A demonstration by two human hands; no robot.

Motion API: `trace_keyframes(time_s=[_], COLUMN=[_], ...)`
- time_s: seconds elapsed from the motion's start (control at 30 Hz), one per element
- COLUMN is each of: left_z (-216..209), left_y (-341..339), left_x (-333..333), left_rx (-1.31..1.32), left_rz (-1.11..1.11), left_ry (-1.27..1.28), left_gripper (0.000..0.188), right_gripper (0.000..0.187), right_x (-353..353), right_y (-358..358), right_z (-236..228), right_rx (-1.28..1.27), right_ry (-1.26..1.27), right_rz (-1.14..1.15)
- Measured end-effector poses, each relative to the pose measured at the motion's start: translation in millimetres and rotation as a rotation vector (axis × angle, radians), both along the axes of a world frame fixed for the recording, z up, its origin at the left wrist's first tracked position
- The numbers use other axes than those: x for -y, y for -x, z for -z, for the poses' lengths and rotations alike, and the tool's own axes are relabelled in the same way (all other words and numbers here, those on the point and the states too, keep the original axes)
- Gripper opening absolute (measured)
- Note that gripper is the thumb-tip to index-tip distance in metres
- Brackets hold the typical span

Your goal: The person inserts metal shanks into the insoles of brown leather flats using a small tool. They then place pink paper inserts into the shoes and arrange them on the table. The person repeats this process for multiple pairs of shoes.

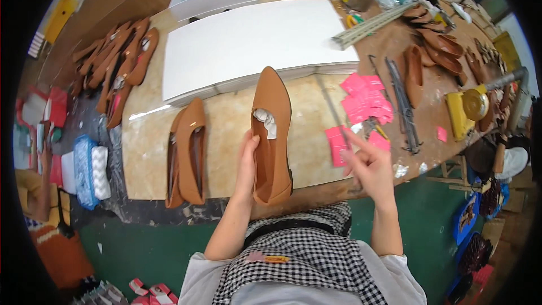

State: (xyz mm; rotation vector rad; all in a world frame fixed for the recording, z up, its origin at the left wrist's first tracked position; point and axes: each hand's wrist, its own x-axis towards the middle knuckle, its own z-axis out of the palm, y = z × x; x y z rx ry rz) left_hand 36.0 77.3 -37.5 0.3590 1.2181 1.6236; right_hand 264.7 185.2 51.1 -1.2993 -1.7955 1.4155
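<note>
Left of the left fingers (253,143), a bare strip of the bench (223,147) leaves a hand room to pass; the pair of brown shoes (193,161) closes that strip on its far side; the held shoe (275,158) bars a straight path to the right fingers (360,142), though open bench lies between it and them; ahead of both, the thick white stack (254,39) stands as a low wall; pink slips (367,99) and dark rods (403,107) clutter the way ahead and rightward of the right fingers.
</note>
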Motion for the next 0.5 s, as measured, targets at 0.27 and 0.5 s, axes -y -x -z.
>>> trace_keyframes(time_s=[0.27,0.5], left_z=[-13,-24], left_y=[15,9], left_x=[32,31], left_rx=[0.029,-0.133], left_rz=[-0.157,-0.200], left_ry=[0.107,-0.020], left_gripper=[0.056,0.057], right_gripper=[0.039,0.036], right_x=[43,42], right_y=[64,89], right_z=[-13,-16], right_rx=[0.087,0.007], right_ry=[-0.052,0.021], right_rz=[-0.417,-0.378])
